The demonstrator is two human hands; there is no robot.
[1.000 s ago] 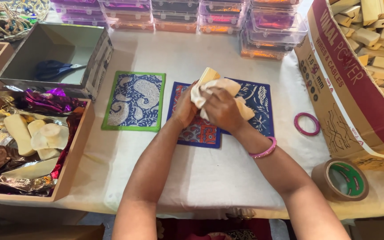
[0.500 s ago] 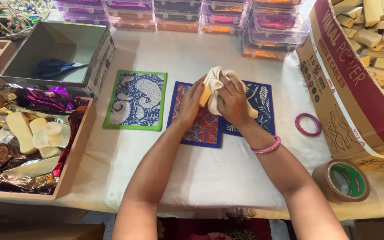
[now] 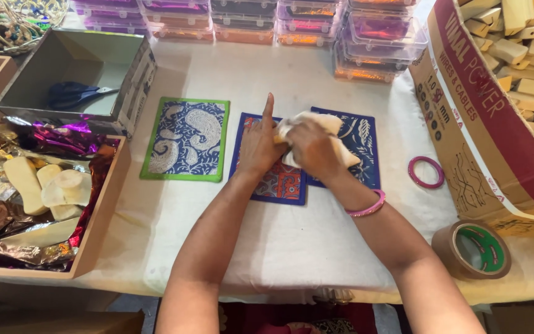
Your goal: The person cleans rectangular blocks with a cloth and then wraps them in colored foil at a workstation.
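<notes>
3 patterned cloth mats [image 3: 186, 139], 1 pink ring [image 3: 426, 172], 1 brown tape roll [image 3: 472, 250] | red-and-tan carton [image 3: 495, 133] at right, clear lidded boxes [image 3: 316, 25] stacked at back | left hand [image 3: 259, 145] forefinger straight, other fingers on white cloth wrap [image 3: 316, 139] over middle mats | right hand [image 3: 312, 148] closed, gripping wrap

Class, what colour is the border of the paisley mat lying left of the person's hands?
Green, around a blue and white paisley mat; the head view shows it clearly.
</notes>
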